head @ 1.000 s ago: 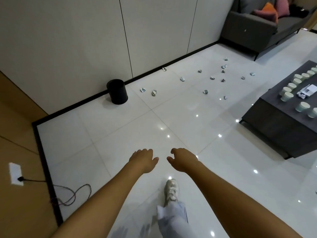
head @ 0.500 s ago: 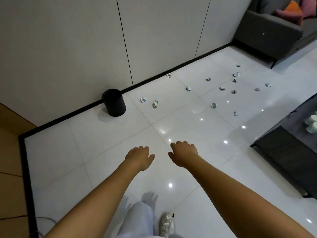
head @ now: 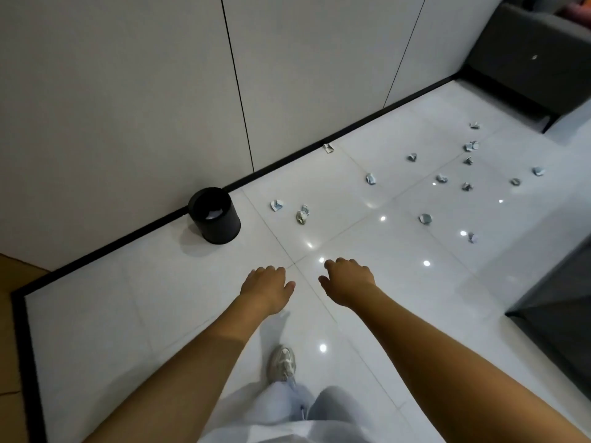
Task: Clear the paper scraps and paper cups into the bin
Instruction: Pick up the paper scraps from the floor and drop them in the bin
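Floor (head: 179, 302): glossy white tile, bordered by a black skirting along the wall (head: 128, 91), which is pale and panelled with thin vertical seams. Ceiling lights reflect as bright spots on the tiles.

Sofa (head: 531, 55): dark grey, at the upper right corner, only partly in view. Table (head: 563, 318): dark, at the right edge, one corner showing.

Bin (head: 215, 215): black, round, upright, standing on the floor against the skirting, left of centre. Something white lies inside it.

Person: both bare forearms reach forward over the floor, palms down. Left hand (head: 267, 287) and right hand (head: 348, 281) hang side by side, a narrow gap between them, fingers loosely curled, neither holding anything. Both are well short of the bin and the litter. Light trousers and one pale shoe (head: 281, 362) show below, between the arms.

Scraps (head: 441, 178): crumpled bluish-white paper, scattered over the tiles toward the sofa. Two lie near the bin, to its right (head: 277, 205) (head: 302, 214). One sits against the skirting (head: 328, 148). The rest are spread well apart across the upper right, none touching the bin.
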